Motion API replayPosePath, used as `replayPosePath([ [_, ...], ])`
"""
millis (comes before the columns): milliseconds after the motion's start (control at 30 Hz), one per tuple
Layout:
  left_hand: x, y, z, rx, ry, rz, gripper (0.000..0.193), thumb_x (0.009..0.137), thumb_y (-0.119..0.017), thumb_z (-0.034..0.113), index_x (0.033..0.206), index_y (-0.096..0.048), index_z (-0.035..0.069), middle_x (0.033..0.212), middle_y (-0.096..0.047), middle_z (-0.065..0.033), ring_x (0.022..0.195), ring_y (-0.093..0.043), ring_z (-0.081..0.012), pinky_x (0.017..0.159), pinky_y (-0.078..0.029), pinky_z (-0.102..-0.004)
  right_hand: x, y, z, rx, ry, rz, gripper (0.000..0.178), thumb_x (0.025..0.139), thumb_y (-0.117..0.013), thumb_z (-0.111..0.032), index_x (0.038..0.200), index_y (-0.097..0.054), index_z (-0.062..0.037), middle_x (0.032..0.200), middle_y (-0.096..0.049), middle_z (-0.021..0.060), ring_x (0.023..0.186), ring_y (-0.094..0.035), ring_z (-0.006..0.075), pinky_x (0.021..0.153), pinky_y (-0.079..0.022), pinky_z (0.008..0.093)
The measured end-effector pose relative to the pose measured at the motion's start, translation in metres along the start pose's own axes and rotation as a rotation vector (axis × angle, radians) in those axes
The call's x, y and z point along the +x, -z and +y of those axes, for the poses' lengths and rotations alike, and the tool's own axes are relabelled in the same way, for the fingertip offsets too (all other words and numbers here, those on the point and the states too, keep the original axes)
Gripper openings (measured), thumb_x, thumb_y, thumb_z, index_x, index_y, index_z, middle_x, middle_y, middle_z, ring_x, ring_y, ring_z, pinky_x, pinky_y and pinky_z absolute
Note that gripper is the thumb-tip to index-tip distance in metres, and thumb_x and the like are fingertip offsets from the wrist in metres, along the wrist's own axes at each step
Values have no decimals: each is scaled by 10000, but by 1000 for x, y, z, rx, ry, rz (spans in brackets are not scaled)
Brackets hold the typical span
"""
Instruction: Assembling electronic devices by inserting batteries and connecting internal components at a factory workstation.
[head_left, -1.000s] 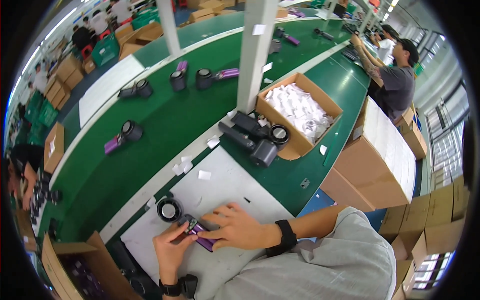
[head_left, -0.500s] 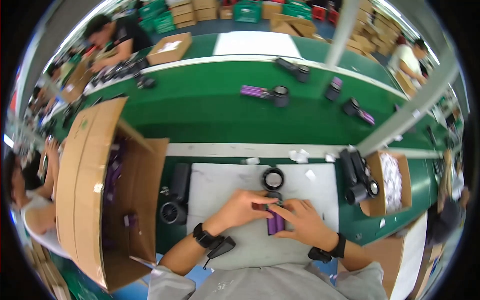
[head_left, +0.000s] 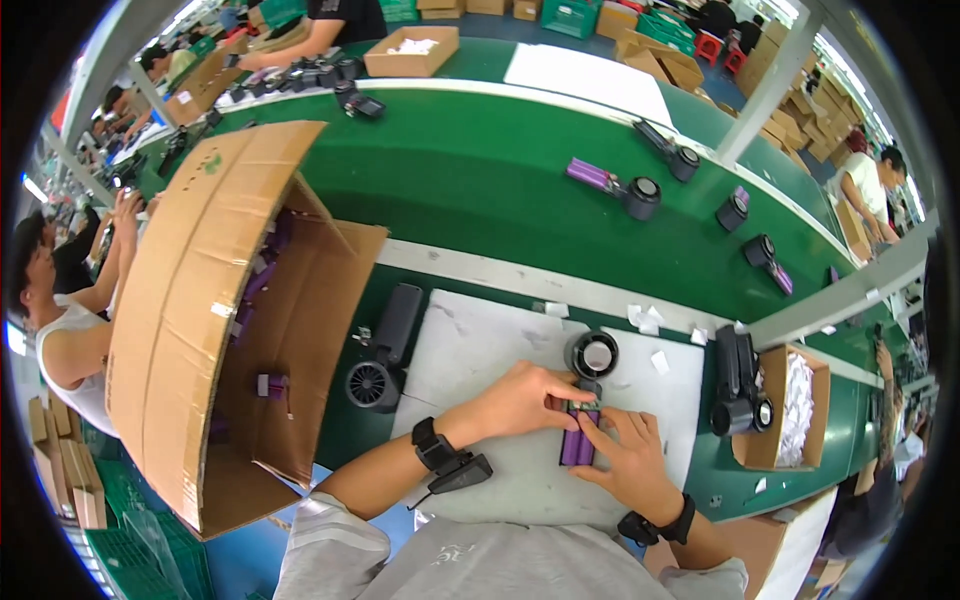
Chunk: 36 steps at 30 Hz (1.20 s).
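A purple battery pack [head_left: 578,447] lies on the pale work mat, its upper end against a round black housing [head_left: 592,353] with a pale centre. Between them a small green circuit board [head_left: 583,406] shows. My left hand [head_left: 522,402] is closed at this upper end, thumb and fingertips pinching by the board. From the other side, my right hand [head_left: 632,452] grips the pack, thumb low on its edge and forefinger near the board. My fingertips partly hide the joint. Left of the mat rests a black handheld device [head_left: 372,386] with a round finned end.
A large cardboard box [head_left: 290,400] holding purple packs stands at left. At right are black casings [head_left: 735,380] and a carton of white slips [head_left: 797,410]. Beyond a white rail, several purple-and-black units [head_left: 640,197] lie on the green belt [head_left: 450,170]. Co-workers sit further off.
My view has turned and tilted, so the scene sits further right and slanted. Both hands stay on the battery pack; the circuit board shows more plainly between my fingers.
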<state>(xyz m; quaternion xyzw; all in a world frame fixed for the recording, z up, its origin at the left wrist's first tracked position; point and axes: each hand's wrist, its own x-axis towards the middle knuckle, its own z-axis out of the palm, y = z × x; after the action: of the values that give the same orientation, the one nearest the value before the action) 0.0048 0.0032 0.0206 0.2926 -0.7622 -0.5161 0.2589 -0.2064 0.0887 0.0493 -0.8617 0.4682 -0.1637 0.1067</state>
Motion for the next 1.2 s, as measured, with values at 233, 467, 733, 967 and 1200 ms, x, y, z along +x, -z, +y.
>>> replayPosePath([
  [233,-2,-3,-6,-25,-23,85,458,726,-800,65,1166,-687,120,1049,-671,-89,778,-642,-162,680,-529,-266,5,-6,9,14,-51,-36,661,663,-814,-357,1248,-615,-121,1087,-578,85,950,-568,244,856,-387,425],
  [467,0,-5,-13,4,28,437,466,765,-758,43,1206,-624,106,1271,-564,-128,916,-637,-229,725,-540,-303,98,6,42,-279,-160,334,479,750,-758,-203,1195,-624,-87,1078,-607,110,934,-592,282,794,-437,415],
  [733,1,-1,-15,69,16,410,325,786,-733,26,1100,-665,70,1212,-593,-115,915,-632,-209,732,-535,-289,188,68,143,-349,-365,163,451,800,-700,-229,1212,-591,-81,1184,-591,176,1022,-606,376,866,-508,441],
  [967,7,-12,-28,37,25,400,208,821,-695,48,1028,-675,61,1149,-599,-112,852,-638,-210,692,-539,-295,246,85,445,-500,-388,85,760,767,-729,-355,1392,-442,-31,1294,-533,274,1241,-462,454,1042,-411,471],
  [1200,3,-5,-20,-41,-15,409,133,843,-658,33,975,-657,16,1084,-592,-105,760,-623,-209,666,-528,-308,254,80,550,-478,-456,243,572,784,-716,-290,1295,-498,-151,1218,-507,263,1014,-586,392,860,-515,456],
])
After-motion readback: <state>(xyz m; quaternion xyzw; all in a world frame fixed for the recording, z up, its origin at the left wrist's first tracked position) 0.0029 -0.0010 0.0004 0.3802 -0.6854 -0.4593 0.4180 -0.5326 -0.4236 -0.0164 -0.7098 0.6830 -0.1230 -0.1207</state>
